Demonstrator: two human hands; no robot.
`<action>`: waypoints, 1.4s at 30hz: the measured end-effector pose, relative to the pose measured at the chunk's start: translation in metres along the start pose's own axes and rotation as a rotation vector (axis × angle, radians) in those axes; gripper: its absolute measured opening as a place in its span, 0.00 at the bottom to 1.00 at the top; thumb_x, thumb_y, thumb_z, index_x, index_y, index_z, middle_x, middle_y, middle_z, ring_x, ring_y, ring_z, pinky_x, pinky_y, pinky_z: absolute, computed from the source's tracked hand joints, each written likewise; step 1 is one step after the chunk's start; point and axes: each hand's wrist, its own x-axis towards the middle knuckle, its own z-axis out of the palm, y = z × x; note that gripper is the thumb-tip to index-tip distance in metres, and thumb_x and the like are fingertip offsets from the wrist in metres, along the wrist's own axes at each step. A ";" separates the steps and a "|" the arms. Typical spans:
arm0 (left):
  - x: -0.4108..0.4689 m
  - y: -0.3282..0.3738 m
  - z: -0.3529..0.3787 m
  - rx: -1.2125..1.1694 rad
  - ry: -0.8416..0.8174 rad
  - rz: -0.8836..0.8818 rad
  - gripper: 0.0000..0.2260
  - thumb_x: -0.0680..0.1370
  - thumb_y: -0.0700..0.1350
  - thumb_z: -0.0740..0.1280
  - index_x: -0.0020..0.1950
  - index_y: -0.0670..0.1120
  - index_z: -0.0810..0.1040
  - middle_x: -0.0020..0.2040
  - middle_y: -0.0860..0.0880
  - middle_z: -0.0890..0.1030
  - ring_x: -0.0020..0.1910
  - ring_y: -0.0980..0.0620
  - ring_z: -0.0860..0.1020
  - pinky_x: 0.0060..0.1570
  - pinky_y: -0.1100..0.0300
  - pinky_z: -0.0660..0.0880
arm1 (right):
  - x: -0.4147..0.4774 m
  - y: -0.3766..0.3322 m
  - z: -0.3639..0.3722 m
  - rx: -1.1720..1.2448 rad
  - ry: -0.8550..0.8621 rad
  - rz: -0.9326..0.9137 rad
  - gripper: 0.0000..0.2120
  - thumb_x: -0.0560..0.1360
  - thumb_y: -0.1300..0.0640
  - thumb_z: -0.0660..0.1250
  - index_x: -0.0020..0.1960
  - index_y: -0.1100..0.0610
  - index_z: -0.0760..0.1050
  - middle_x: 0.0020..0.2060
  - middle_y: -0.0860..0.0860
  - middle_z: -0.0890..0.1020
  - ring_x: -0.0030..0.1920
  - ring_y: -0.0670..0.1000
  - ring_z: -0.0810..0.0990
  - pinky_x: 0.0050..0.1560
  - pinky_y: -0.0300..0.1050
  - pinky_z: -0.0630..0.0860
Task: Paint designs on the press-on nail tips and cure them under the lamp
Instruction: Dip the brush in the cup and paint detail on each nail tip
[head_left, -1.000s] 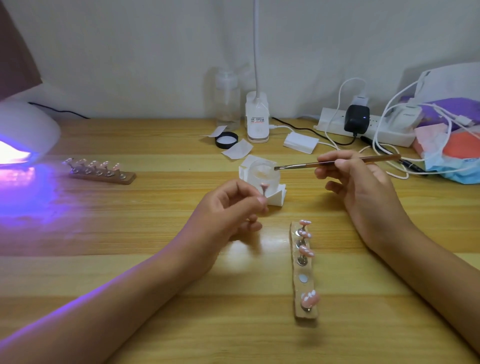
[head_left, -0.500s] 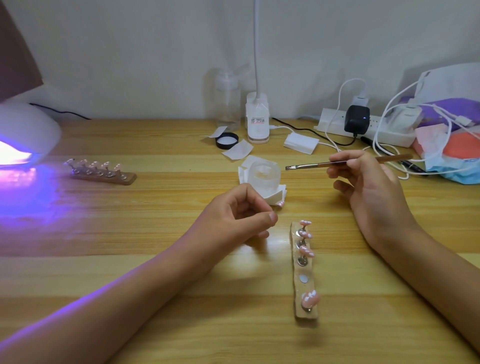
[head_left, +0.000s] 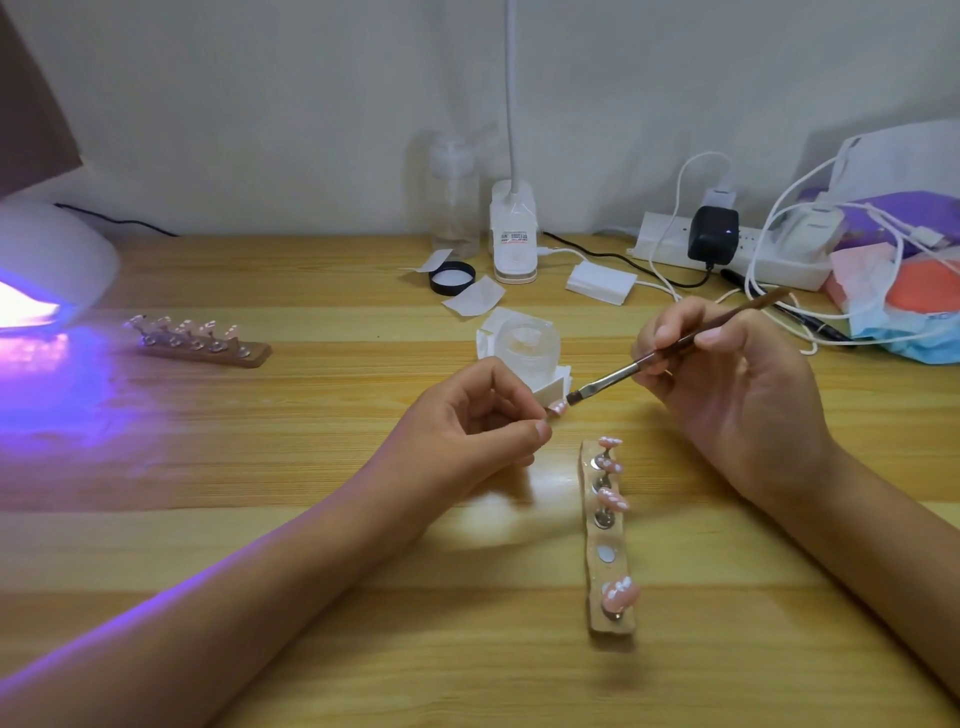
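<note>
My left hand (head_left: 483, 421) pinches a small stand with a pink nail tip (head_left: 558, 408) on its end, held above the table's middle. My right hand (head_left: 727, 384) grips a brown brush (head_left: 675, 346) like a pen; the flat bristles touch the pink tip. Just behind stands a frosted gel jar (head_left: 527, 347) on white paper. A wooden holder (head_left: 609, 540) with several pink tips on pins lies in front of my right hand, one magnet spot bare. A second holder (head_left: 200, 343) with clear tips lies at the left, near the glowing curing lamp (head_left: 49, 270).
At the back stand a clear bottle (head_left: 452, 197), a white desk-lamp base (head_left: 514, 234), a black lid (head_left: 452, 278), paper wipes (head_left: 600, 282), a power strip (head_left: 727, 254) with cables, and a pile of bags and masks (head_left: 893, 280) at the far right.
My right hand swung the brush down from the jar's rim until its bristles met the pink tip. My left hand turned the tip toward the brush.
</note>
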 end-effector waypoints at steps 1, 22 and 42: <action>0.000 0.000 0.000 0.004 -0.003 0.001 0.05 0.68 0.46 0.73 0.37 0.55 0.79 0.36 0.54 0.80 0.35 0.58 0.77 0.38 0.69 0.74 | 0.000 0.000 0.001 0.003 -0.004 0.003 0.16 0.68 0.59 0.53 0.32 0.53 0.78 0.32 0.49 0.75 0.35 0.48 0.72 0.41 0.41 0.71; -0.002 0.003 0.001 0.070 0.003 -0.013 0.04 0.66 0.52 0.70 0.38 0.55 0.79 0.37 0.53 0.77 0.35 0.55 0.71 0.37 0.63 0.68 | 0.001 0.006 -0.004 -0.157 0.069 -0.061 0.15 0.69 0.60 0.55 0.32 0.51 0.79 0.35 0.49 0.77 0.37 0.47 0.75 0.41 0.38 0.74; -0.004 0.007 0.003 0.035 0.013 -0.065 0.06 0.72 0.44 0.69 0.39 0.55 0.82 0.40 0.54 0.84 0.34 0.59 0.75 0.39 0.68 0.73 | 0.003 0.007 -0.004 -0.165 0.063 -0.017 0.15 0.68 0.59 0.55 0.31 0.52 0.78 0.34 0.49 0.76 0.36 0.47 0.74 0.40 0.38 0.73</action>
